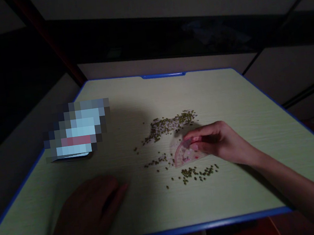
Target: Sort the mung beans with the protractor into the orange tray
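My right hand (pixel 215 142) pinches a clear, pink-tinted protractor (pixel 183 154) between thumb and fingers, its curved edge facing left. The protractor is tilted just over the table among small green beans that look like mung beans. Beyond it lies a long heap of beans (pixel 169 125) mixed with small pale grains. A smaller group of green beans (pixel 193 173) is spread on the near side, and a thin scatter of beans (pixel 158 159) lies to the left. In shadow at the left, my left hand (pixel 90 203) rests palm down on the table, fingers extended, holding nothing visible.
The pale table (pixel 214 90) has a blue rim, with a blue slot piece (pixel 164 75) at its far edge. A lit, pixelated screen device (pixel 80 127) stands at the left edge. Below the near edge, a red container (pixel 247 232) partly shows. Dark cabinet panels rise behind.
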Demonstrator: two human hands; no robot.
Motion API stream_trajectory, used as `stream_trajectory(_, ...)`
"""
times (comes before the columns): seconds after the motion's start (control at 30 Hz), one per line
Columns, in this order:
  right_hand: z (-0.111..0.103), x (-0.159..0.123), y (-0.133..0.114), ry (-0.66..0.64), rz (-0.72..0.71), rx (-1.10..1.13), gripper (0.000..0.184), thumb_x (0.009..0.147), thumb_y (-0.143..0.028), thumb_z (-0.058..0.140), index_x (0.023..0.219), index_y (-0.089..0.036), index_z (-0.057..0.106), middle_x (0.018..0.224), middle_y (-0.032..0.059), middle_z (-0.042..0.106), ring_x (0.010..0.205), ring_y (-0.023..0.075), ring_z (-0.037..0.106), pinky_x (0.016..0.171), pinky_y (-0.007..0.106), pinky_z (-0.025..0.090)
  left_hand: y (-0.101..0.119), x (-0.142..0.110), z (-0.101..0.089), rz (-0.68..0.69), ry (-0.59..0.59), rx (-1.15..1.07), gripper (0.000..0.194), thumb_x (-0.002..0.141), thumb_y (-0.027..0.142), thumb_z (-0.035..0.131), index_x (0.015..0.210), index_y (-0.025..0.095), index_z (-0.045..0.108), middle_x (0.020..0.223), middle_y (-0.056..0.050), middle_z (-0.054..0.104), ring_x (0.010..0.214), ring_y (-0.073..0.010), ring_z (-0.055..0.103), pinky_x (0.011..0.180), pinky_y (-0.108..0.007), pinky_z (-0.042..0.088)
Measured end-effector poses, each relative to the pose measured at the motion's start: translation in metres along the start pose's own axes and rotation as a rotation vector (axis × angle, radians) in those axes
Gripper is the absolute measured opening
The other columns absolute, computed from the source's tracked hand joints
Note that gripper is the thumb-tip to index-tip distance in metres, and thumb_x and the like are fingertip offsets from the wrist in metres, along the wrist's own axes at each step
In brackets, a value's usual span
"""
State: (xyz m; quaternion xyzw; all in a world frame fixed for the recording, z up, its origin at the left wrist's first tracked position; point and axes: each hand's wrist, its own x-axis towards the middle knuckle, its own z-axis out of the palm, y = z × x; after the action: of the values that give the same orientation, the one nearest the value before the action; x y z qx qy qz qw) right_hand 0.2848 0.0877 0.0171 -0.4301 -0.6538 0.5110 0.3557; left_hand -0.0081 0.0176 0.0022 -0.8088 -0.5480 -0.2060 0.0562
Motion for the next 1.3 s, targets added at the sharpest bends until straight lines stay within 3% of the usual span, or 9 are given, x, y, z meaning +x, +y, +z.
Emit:
stream_trajectory(0.23,-0.0008,-0.0006,0.0021,0.113,0.014,-0.120,0.024,0.068,-0.021,0.066,0.088,-0.012,0.075,0.072,0.0073,0.072,0.055,0.0127,0.056,0.049,0.026,0.044,-0.0011,-0.0021,-0.0001,0.110,0.017,0.118,0.044,0.091,0.048,0.025,0.071,0.025,0.056,0.067,0.008,0.061,0.059,-0.0090,0.059,0.052,-0.021,0.048)
stream_trajectory(0.43,0.0036,-0.0005,0.0023,0.159,-0.013,-0.157,0.026,0.070,-0.021,0.064,0.091,-0.010,0.075,0.076,0.0092,0.073,0.059,0.0134,0.058,0.052,0.026,0.046,0.0022,0.0030,-0.0024,0.036,-0.002,0.010,0.045,0.091,0.050,0.027,0.065,0.028,0.056,0.061,0.011,0.058,0.053,-0.0080,0.057,0.046,-0.021,0.045)
stream_trajectory(0.8,0.0056,0.0002,-0.0038,0.241,-0.040,-0.254,0.027,0.069,-0.020,0.061,0.090,-0.010,0.075,0.067,0.0070,0.071,0.053,0.0128,0.056,0.047,0.024,0.047,0.0008,0.0018,-0.0002,0.075,0.033,0.057,0.046,0.091,0.048,0.025,0.066,0.027,0.057,0.063,0.010,0.060,0.055,-0.0083,0.058,0.048,-0.021,0.047)
stream_trajectory(1.0,0.0056,0.0006,-0.0046,0.285,-0.017,-0.271,0.025,0.069,-0.021,0.062,0.087,-0.012,0.076,0.060,0.0034,0.067,0.046,0.0095,0.050,0.041,0.021,0.041,-0.0004,0.0006,0.0030,0.047,0.027,0.032,0.044,0.091,0.051,0.026,0.068,0.027,0.057,0.065,0.010,0.060,0.057,-0.0078,0.058,0.051,-0.021,0.046)
stream_trajectory(1.17,0.0087,0.0041,-0.0026,0.255,-0.052,-0.272,0.024,0.072,-0.022,0.062,0.090,-0.012,0.075,0.063,0.0034,0.069,0.050,0.0107,0.054,0.044,0.022,0.043,0.0014,0.0008,-0.0005,0.034,-0.005,0.018,0.046,0.091,0.050,0.028,0.065,0.026,0.057,0.062,0.009,0.059,0.055,-0.0083,0.057,0.047,-0.021,0.044)
stream_trajectory(1.3,0.0070,0.0051,-0.0009,0.179,-0.079,-0.269,0.023,0.076,-0.020,0.061,0.095,-0.016,0.073,0.074,0.0036,0.073,0.059,0.0128,0.060,0.052,0.024,0.047,0.0004,-0.0016,-0.0022,0.025,0.000,0.027,0.046,0.090,0.051,0.028,0.067,0.026,0.058,0.066,0.008,0.061,0.058,-0.0100,0.059,0.054,-0.023,0.048)
